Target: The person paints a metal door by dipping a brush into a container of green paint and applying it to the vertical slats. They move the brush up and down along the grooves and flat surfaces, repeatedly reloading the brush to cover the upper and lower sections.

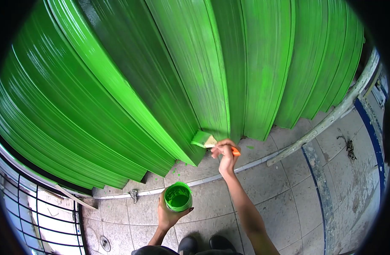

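My right hand (225, 154) is closed around the orange handle of a paintbrush (209, 141). Green paint coats its bristles, which lie against the lower edge of a folded, corrugated green panel (195, 85). In my left hand (168, 212) is an open-topped paint container (178, 203), its rim smeared green and green paint inside. The container is upright, below and left of the brush. On the panel, the left folds look glossy and evenly green, while the middle and right ones show streaks with darker patches.
A tiled floor (263, 204) carries green drips near the panel's foot. A long pole (326, 129) and blue-edged planks (318, 195) lie to the right. At left is a black metal grille (38, 208). My dark shoes (220, 243) show at the bottom.
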Demonstrator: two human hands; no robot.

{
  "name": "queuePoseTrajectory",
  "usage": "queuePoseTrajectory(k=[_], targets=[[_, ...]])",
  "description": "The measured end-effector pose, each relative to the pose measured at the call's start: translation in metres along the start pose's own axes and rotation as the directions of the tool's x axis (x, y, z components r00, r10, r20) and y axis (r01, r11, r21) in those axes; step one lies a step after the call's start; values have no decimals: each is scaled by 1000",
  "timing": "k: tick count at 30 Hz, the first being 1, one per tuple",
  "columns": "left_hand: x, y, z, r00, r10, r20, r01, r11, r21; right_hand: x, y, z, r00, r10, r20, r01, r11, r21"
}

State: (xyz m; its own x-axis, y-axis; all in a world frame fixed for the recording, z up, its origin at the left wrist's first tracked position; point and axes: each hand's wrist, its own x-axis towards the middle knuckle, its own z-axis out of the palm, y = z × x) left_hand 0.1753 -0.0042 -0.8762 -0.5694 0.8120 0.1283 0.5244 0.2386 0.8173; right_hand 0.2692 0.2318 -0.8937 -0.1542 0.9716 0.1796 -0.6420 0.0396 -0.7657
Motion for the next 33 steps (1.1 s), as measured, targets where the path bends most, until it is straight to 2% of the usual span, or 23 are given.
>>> queuePoseTrajectory(k=[1,3,5,6,9,11,15,18,22,26,29,33], targets=[[1,2,1,1000,12,3,-12,1000,0,10,-17,17,999,-31,34,31,1000,6],[2,-3,1,1000,28,1,-28,999,23,27,-56,49,973,-218,77,200,961,192],[0,-5,1,1000,20,6,-20,999,29,35,-73,61,956,-286,64,240,888,392],[1,-3,1,1000,9,12,-9,1000,23,37,-73,59,950,-299,88,249,898,364],[0,-4,0,1000,-4,16,3,999,35,34,-32,36,988,-126,87,93,945,313],[1,-6,0,1000,5,14,-5,999,43,20,-2,9,994,-103,27,95,971,221],[0,-5,-1,1000,9,21,-10,999,41,-9,27,-40,996,61,-69,-61,998,-3],[-1,-7,2,999,21,27,-22,998,56,-13,41,-43,987,95,-126,-105,992,-74],[-2,-7,1,999,9,43,-12,999,52,8,13,0,999,-54,4,54,992,-115],[-1,-7,0,999,0,37,-1,1000,14,22,-31,27,954,-287,85,288,958,-4],[-2,-2,0,999,-34,39,35,999,-22,24,-23,19,929,-363,71,352,927,131],[-1,-8,1,999,-16,38,17,1000,-12,7,27,-22,987,-158,-14,159,983,89]])
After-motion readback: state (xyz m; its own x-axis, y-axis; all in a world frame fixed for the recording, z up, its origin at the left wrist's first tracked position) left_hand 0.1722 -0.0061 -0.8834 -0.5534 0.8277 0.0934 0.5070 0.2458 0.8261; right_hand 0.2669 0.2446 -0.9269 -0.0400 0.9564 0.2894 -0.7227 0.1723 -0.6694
